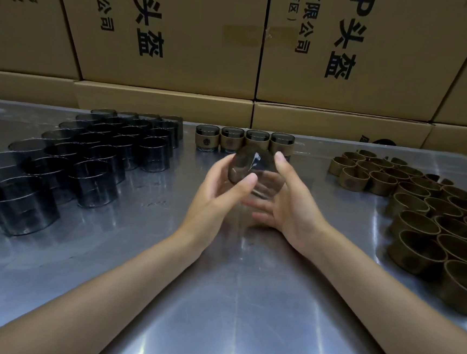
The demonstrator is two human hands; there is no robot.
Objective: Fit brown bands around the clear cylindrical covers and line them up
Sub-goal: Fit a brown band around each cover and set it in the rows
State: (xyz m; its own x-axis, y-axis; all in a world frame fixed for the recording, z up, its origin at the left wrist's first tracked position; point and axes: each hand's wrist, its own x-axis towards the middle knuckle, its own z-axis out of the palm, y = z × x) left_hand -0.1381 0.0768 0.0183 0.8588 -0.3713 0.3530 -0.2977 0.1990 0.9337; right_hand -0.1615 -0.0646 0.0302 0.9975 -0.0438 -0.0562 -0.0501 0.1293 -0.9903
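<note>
A clear, smoke-tinted cylindrical cover point(251, 165) is held tilted above the middle of the table, with no band on it. My left hand point(219, 201) grips it from the left, thumb on its side. My right hand point(286, 201) holds it from the right, fingertips on its top edge. Several bare covers point(87, 158) stand in rows on the left. Loose brown bands point(421, 210) lie in a heap on the right. A row of several banded covers point(244, 141) stands at the far edge, just behind my hands.
The table point(229, 303) has a shiny metal top. Stacked cardboard boxes point(181, 45) with printed lettering form a wall right behind it.
</note>
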